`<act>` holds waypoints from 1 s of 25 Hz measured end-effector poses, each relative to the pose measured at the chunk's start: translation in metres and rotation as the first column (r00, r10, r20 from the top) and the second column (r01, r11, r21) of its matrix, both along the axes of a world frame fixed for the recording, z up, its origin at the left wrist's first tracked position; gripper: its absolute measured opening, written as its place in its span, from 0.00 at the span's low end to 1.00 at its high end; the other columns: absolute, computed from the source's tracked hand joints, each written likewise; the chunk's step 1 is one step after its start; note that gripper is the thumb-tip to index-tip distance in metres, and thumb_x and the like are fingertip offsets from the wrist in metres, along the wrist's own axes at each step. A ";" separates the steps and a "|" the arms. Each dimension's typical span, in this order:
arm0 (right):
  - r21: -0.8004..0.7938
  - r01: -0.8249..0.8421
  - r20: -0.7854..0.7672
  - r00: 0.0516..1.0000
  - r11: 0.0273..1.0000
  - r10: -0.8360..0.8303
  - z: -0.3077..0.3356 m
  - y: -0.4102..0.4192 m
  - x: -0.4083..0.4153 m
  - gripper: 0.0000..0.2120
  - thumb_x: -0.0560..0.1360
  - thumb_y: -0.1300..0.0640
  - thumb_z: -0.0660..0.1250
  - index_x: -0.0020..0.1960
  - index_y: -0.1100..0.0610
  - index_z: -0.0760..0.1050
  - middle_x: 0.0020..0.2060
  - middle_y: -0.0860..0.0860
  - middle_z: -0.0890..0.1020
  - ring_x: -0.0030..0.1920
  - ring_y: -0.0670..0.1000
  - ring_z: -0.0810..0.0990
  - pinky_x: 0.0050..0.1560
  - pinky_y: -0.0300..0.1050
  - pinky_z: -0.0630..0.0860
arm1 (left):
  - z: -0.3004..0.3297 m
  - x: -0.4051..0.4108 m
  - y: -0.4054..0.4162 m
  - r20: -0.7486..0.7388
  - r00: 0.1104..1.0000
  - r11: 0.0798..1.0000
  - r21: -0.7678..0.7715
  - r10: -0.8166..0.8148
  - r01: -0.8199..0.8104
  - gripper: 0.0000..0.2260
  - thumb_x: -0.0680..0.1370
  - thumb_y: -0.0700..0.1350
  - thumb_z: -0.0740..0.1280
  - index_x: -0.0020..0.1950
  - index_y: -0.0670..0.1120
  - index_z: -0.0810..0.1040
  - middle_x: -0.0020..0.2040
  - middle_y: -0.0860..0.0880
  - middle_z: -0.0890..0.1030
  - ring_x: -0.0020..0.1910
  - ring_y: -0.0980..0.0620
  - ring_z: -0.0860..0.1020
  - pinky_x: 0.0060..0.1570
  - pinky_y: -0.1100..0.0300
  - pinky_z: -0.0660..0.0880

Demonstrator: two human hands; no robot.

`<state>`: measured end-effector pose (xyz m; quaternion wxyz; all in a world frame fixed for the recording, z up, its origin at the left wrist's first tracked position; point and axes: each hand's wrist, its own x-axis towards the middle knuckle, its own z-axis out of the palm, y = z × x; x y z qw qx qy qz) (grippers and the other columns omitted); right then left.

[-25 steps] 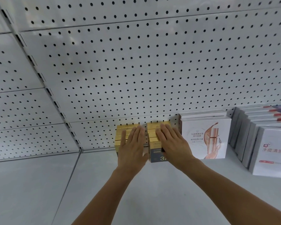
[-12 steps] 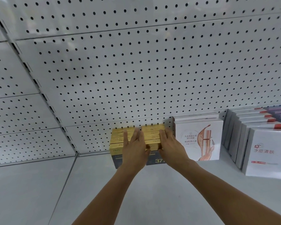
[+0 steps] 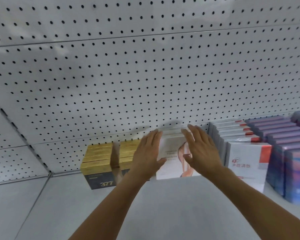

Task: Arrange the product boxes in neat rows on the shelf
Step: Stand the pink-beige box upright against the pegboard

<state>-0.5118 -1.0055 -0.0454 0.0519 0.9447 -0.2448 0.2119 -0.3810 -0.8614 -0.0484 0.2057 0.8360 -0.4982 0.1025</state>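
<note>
Left hand [image 3: 148, 153] and right hand [image 3: 202, 149] flat, fingers straight, flanking the white box row [image 3: 171, 156] on the shelf [image 3: 171, 205]; contact blurred, not confirmed. Probably light, stiff, smooth cartons: press both side faces evenly, push square toward the pegboard [image 3: 145, 75].

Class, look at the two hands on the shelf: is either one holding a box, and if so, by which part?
Neither holds anything. The left hand and right hand are open, flanking the white boxes; blur hides whether they touch.

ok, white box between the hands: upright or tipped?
Upright: the white box stands on the shelf, printed face forward, between both open hands.
</note>
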 end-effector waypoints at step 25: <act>0.012 -0.176 -0.088 0.980 0.984 0.176 -0.010 -0.084 0.017 0.28 0.65 0.64 0.75 0.63 0.61 0.70 0.62 0.62 0.71 0.61 0.62 0.72 0.39 0.49 0.81 | -0.031 -0.010 -0.070 0.217 0.920 0.944 -0.025 0.325 -0.328 0.39 0.58 0.38 0.81 0.67 0.41 0.69 0.62 0.42 0.73 0.62 0.43 0.70 0.51 0.52 0.79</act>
